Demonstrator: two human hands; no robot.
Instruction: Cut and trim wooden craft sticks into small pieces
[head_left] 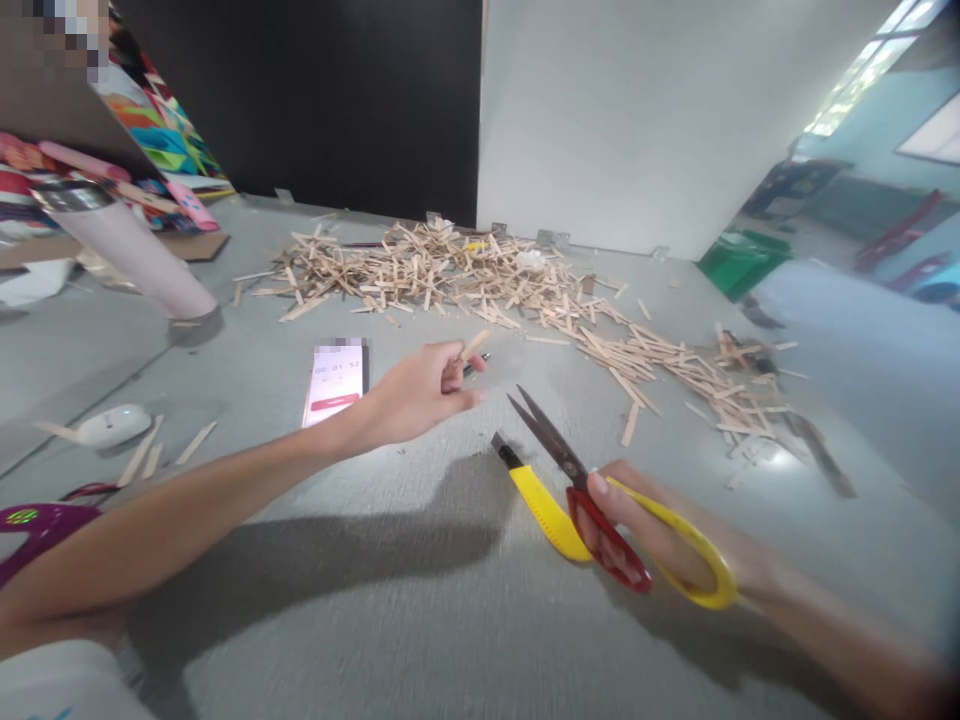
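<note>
Between hands [420, 395], scissors [577, 480] right.

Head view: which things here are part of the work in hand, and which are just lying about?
In hand:
left hand pinching a wooden stick
right hand holding scissors, blades open
stick pile

Lying about:
phone
yellow cutter
pink tumbler
white mouse

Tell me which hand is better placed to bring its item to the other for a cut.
Probably the left hand: it pinches a light wooden stick just above the scissors, whose blades are slightly open in the right hand.
</note>
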